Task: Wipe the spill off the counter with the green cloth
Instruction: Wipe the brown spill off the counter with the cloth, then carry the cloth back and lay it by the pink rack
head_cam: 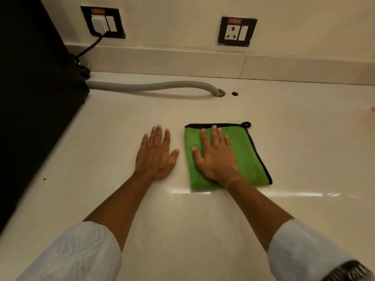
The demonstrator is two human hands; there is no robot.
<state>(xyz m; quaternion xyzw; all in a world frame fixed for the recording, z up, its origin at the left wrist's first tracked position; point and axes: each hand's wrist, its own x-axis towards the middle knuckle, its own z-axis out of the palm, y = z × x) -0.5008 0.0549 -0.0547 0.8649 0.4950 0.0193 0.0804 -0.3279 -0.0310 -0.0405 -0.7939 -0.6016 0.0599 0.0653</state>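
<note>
One green cloth (243,151) under right hand (216,157)

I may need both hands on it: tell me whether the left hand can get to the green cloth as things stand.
Probably yes. The left hand lies flat on the bare counter just beside the green cloth, with nothing between them. The right hand covers only the cloth's middle, leaving its near-left edge free.

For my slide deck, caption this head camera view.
Right hand presses green cloth flat on counter; left hand rests beside it.
</note>
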